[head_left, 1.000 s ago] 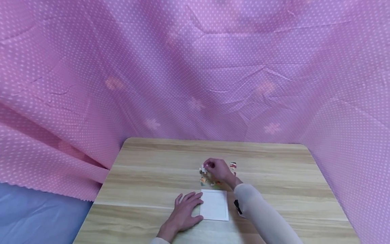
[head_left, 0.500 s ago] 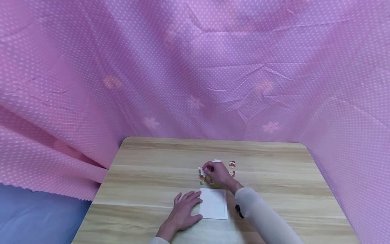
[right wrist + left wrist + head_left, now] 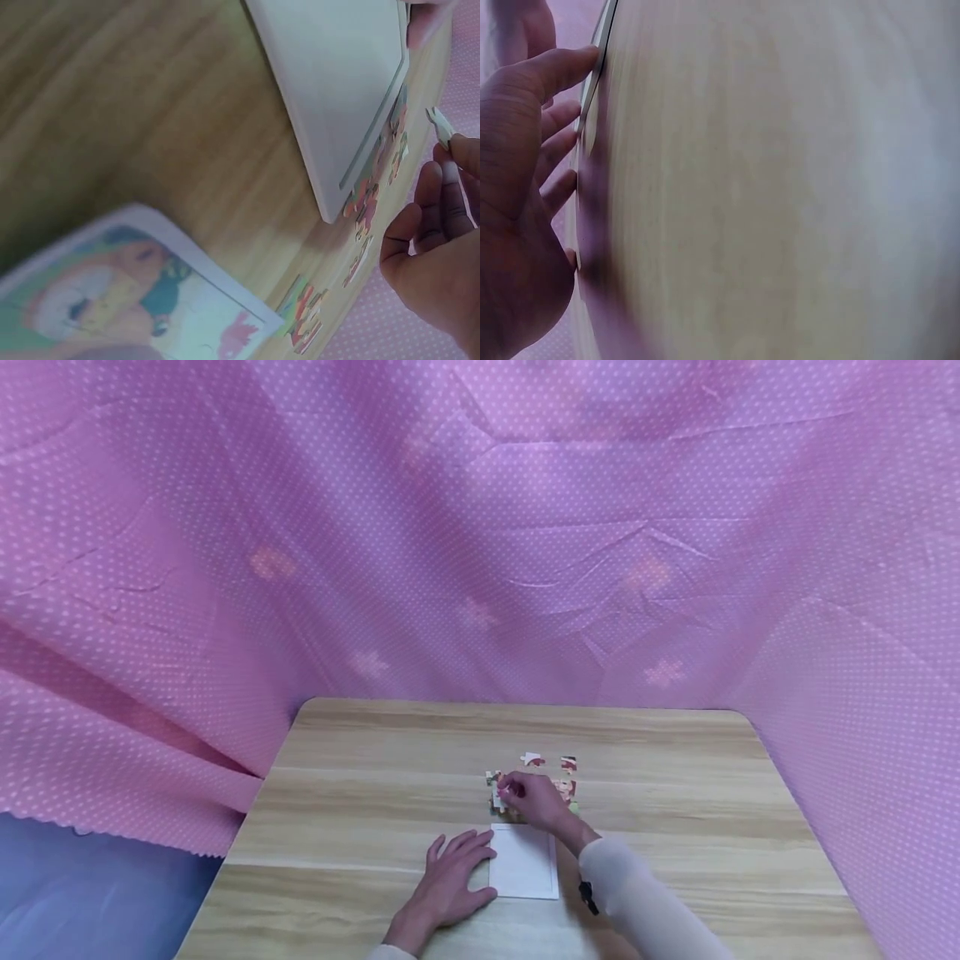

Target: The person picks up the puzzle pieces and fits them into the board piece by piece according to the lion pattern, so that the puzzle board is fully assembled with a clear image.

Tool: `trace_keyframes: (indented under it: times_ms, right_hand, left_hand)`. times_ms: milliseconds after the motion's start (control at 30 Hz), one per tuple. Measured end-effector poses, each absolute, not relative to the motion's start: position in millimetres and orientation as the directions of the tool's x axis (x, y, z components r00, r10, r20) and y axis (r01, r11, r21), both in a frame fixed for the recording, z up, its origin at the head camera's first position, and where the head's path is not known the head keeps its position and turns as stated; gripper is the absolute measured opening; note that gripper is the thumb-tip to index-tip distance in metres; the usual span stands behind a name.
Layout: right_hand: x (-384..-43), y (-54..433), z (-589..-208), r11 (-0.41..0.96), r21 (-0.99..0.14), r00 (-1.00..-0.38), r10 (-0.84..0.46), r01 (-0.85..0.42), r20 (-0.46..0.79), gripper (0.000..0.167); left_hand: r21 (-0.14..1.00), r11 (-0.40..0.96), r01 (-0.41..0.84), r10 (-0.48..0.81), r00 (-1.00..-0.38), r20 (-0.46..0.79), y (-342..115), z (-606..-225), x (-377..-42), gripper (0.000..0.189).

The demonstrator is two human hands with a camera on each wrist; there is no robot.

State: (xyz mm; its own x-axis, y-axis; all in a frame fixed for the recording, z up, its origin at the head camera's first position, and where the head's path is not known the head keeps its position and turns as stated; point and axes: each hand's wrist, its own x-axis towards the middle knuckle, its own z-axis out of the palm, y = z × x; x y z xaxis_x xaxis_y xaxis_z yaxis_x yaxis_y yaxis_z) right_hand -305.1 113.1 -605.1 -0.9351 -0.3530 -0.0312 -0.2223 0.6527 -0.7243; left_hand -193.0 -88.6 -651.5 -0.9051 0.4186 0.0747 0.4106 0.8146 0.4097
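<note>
My right hand [image 3: 536,800] pinches a jigsaw puzzle piece [image 3: 440,124] between thumb and fingertips, over the loose pieces just beyond a white puzzle frame [image 3: 523,864]. In the right wrist view the piece is seen nearly edge-on, apart from the table. The square frame lies flat, with a grooved border and a plain white face. My left hand [image 3: 450,881] rests along its left side, fingers spread, thumb and fingertips at the edge. Some loose jigsaw pieces [image 3: 532,759] lie behind the right hand, which hides others.
A printed picture [image 3: 120,292] with a white border lies near the right wrist camera. More puzzle pieces [image 3: 304,315] sit farther along the wooden table [image 3: 337,793]. Pink dotted cloth [image 3: 480,527] hangs around the table's back and sides.
My right hand has moved nearer the frame with the piece, uncovering a white and red piece at the back. The left hand has stayed at the frame's edge.
</note>
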Motion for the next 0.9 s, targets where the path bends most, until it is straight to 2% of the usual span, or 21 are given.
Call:
trace_keyframes:
  times_ms: [333,600,900]
  right_hand:
    - [-291.5,117.2,-614.4,0.656,-0.718,-0.929,-0.367,-0.231,-0.036,0.015]
    - [-284.0,119.8,-613.6,0.658,-0.708,-0.925,-0.379,-0.255,-0.019,0.014]
    - [-272.9,120.2,-615.8,0.664,-0.709,-0.918,-0.391,-0.236,-0.061,0.014]
  left_hand:
    - [0.403,0.802,0.442,0.428,-0.895,0.13,-89.8,-653.5,-194.7,0.054]
    - [0.413,0.8,0.436,0.423,-0.897,0.129,-88.7,-654.0,-193.6,0.053]
    - [0.426,0.802,0.419,0.419,-0.903,0.098,-88.3,-652.6,-186.6,0.054]
